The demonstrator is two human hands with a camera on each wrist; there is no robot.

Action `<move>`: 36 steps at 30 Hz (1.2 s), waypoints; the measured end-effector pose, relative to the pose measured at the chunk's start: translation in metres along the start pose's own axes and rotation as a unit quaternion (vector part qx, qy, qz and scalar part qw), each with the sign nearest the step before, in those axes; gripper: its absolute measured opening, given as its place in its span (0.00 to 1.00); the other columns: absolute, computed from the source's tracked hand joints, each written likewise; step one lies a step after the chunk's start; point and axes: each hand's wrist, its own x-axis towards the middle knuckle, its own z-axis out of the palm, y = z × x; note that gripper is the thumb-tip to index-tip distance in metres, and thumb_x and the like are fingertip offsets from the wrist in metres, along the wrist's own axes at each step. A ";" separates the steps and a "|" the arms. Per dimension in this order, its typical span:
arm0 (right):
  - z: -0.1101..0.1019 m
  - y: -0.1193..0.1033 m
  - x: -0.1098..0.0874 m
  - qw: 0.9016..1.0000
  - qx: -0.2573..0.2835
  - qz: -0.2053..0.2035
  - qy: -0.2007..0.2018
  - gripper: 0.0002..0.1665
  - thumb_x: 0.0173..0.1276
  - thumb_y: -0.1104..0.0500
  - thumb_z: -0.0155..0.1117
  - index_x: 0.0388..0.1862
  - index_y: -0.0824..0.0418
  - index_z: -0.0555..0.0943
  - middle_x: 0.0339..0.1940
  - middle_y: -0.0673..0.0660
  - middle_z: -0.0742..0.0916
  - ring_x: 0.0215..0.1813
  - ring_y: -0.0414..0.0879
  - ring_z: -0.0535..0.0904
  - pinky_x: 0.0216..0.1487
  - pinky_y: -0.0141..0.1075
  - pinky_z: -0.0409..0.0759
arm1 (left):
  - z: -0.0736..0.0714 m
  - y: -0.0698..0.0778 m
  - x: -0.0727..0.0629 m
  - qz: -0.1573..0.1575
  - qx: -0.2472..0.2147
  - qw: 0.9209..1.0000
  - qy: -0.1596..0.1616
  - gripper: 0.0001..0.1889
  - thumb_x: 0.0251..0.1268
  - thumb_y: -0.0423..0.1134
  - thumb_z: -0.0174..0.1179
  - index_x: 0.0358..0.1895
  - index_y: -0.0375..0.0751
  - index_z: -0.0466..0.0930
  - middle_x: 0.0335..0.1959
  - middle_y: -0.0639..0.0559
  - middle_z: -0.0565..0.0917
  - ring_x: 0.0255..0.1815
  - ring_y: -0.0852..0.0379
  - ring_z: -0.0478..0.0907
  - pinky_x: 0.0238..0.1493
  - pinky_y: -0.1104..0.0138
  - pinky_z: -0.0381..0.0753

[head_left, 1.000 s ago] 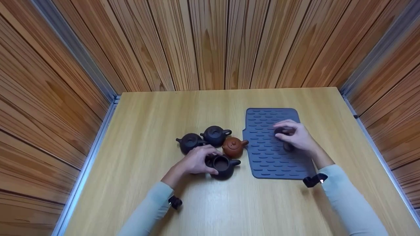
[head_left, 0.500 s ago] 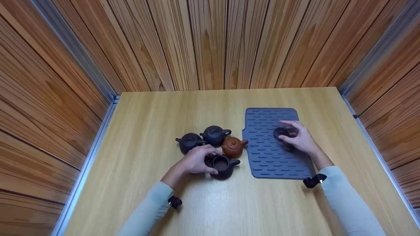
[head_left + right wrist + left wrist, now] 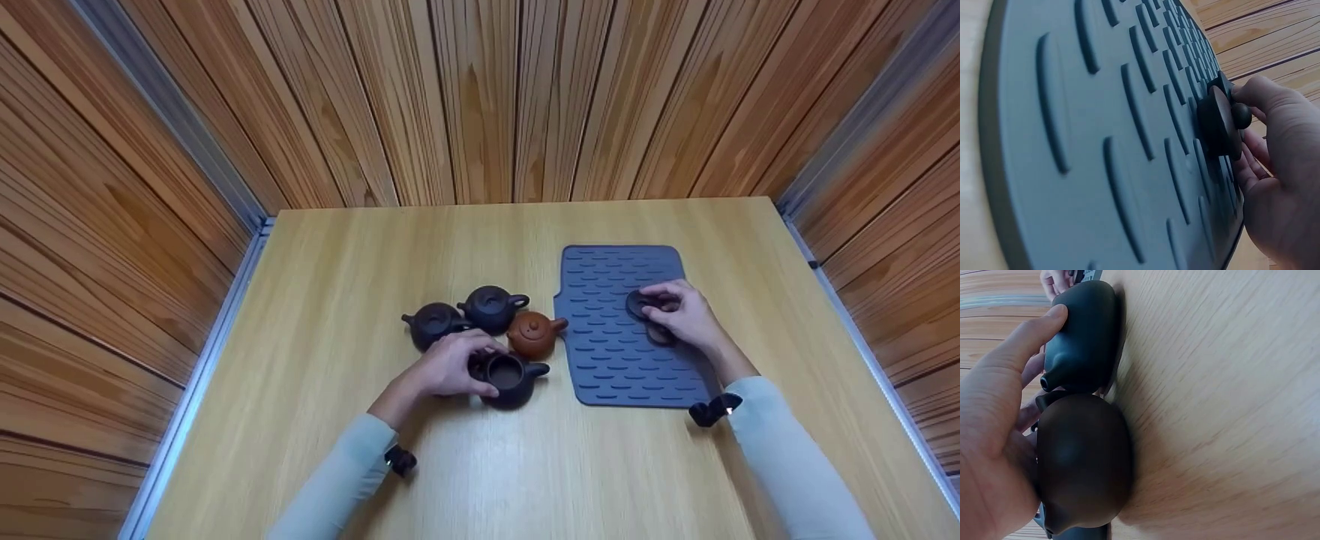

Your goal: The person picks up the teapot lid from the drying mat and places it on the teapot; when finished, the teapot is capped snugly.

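Note:
My left hand [image 3: 454,365] holds a dark, lidless teapot [image 3: 517,396] on the table, thumb on its near side and fingers on its far side. In the left wrist view the thumb lies against this teapot [image 3: 1086,332], and another dark teapot [image 3: 1084,461] sits close to the palm. Over the grey mat [image 3: 607,360], my right hand [image 3: 686,311] pinches a small dark lid [image 3: 636,302]. Beside it lies a second dark lid [image 3: 660,334], partly under the hand. The right wrist view shows that nearer lid [image 3: 1216,126] with its round knob.
Two lidded dark teapots, one at the left [image 3: 433,324] and one at the back [image 3: 491,306], stand close together. A reddish-brown lidded teapot [image 3: 532,336] sits between them and the mat, its spout or handle reaching the mat's edge. Wooden walls [image 3: 480,105] enclose the table [image 3: 337,262].
My right fingers spread apart around the dark lid, then came together on it again. The left hand and the teapots have stayed in place.

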 end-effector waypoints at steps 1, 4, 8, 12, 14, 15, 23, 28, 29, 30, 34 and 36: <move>-0.001 0.000 0.000 1.000 -0.002 0.001 -0.001 0.19 0.76 0.67 0.76 0.63 0.72 0.88 0.64 0.71 0.83 0.57 0.40 0.77 0.51 0.17 0.77 | 0.000 0.000 0.000 0.002 0.001 1.000 0.001 0.32 0.59 0.49 0.87 0.67 0.51 0.89 0.63 0.49 0.91 0.67 0.47 0.86 0.76 0.44 0.81; -0.002 0.001 0.001 1.000 -0.004 0.001 -0.003 0.19 0.76 0.67 0.76 0.63 0.72 0.89 0.63 0.72 0.83 0.57 0.39 0.77 0.52 0.17 0.77 | 0.000 0.000 0.000 0.007 0.007 1.000 0.004 0.32 0.59 0.49 0.87 0.67 0.51 0.89 0.63 0.49 0.91 0.67 0.47 0.87 0.75 0.45 0.82; -0.002 0.002 0.000 1.000 0.008 -0.001 -0.002 0.18 0.76 0.67 0.75 0.62 0.73 0.89 0.63 0.71 0.82 0.56 0.35 0.77 0.53 0.18 0.78 | 0.000 -0.001 0.001 0.013 0.012 1.000 0.008 0.32 0.58 0.49 0.87 0.66 0.50 0.89 0.63 0.50 0.91 0.67 0.48 0.87 0.74 0.46 0.83; -0.002 0.002 -0.003 1.000 0.015 -0.003 0.000 0.18 0.76 0.68 0.75 0.62 0.72 0.89 0.63 0.70 0.82 0.56 0.34 0.78 0.54 0.17 0.79 | 0.001 -0.003 0.001 0.014 0.014 1.000 0.008 0.32 0.58 0.49 0.87 0.66 0.50 0.89 0.64 0.49 0.91 0.67 0.48 0.87 0.74 0.46 0.83; -0.002 0.001 -0.004 1.000 0.015 0.000 0.001 0.18 0.76 0.68 0.75 0.62 0.72 0.89 0.63 0.70 0.82 0.56 0.35 0.78 0.54 0.17 0.79 | 0.001 -0.004 0.002 0.012 0.015 1.000 0.008 0.32 0.58 0.49 0.87 0.66 0.50 0.89 0.64 0.49 0.91 0.67 0.47 0.87 0.74 0.45 0.83; -0.002 0.000 -0.004 1.000 0.015 0.001 0.001 0.18 0.76 0.68 0.75 0.62 0.72 0.89 0.63 0.70 0.82 0.56 0.35 0.78 0.53 0.16 0.79 | 0.001 -0.004 0.002 0.011 0.016 1.000 0.008 0.32 0.58 0.49 0.87 0.66 0.50 0.89 0.64 0.49 0.90 0.67 0.47 0.87 0.74 0.45 0.83; -0.001 0.000 -0.002 1.000 0.005 0.009 0.002 0.17 0.77 0.69 0.73 0.62 0.72 0.89 0.64 0.70 0.83 0.56 0.38 0.80 0.53 0.15 0.80 | 0.000 -0.002 0.001 -0.004 0.000 1.000 -0.001 0.32 0.59 0.50 0.87 0.67 0.52 0.88 0.65 0.50 0.90 0.70 0.46 0.86 0.77 0.43 0.80; 0.001 0.000 0.000 1.000 0.025 0.001 0.011 0.18 0.75 0.71 0.74 0.61 0.75 0.89 0.63 0.72 0.83 0.54 0.32 0.80 0.52 0.15 0.80 | 0.000 -0.002 0.001 0.001 0.005 1.000 0.000 0.32 0.59 0.49 0.87 0.67 0.51 0.89 0.63 0.50 0.90 0.66 0.48 0.87 0.74 0.44 0.82; 0.001 0.000 0.000 0.999 0.029 -0.002 0.013 0.18 0.74 0.72 0.74 0.60 0.76 0.89 0.63 0.72 0.83 0.53 0.31 0.80 0.52 0.15 0.81 | 0.000 -0.002 0.001 0.002 0.005 1.000 0.000 0.32 0.59 0.49 0.87 0.67 0.51 0.89 0.63 0.50 0.90 0.66 0.48 0.87 0.74 0.44 0.82; 0.001 -0.001 0.000 0.999 0.029 -0.003 0.015 0.17 0.74 0.72 0.74 0.60 0.76 0.89 0.63 0.72 0.83 0.53 0.30 0.80 0.52 0.15 0.81 | 0.000 -0.002 0.001 0.001 0.004 1.000 0.000 0.32 0.59 0.49 0.87 0.67 0.51 0.89 0.63 0.50 0.90 0.66 0.48 0.87 0.74 0.44 0.82; 0.001 -0.005 0.000 1.000 0.023 -0.001 0.014 0.17 0.75 0.71 0.74 0.60 0.74 0.90 0.62 0.70 0.83 0.52 0.31 0.80 0.52 0.16 0.81 | 0.000 -0.002 0.002 -0.003 -0.002 1.000 -0.001 0.32 0.58 0.49 0.87 0.66 0.51 0.89 0.64 0.49 0.90 0.67 0.47 0.87 0.74 0.43 0.81; 0.000 -0.007 0.000 1.000 0.020 0.000 0.012 0.16 0.76 0.70 0.74 0.60 0.73 0.90 0.61 0.69 0.83 0.52 0.32 0.81 0.52 0.16 0.81 | 0.000 -0.001 0.002 -0.006 -0.003 1.000 -0.003 0.32 0.58 0.49 0.87 0.67 0.51 0.89 0.65 0.49 0.90 0.68 0.47 0.87 0.75 0.43 0.81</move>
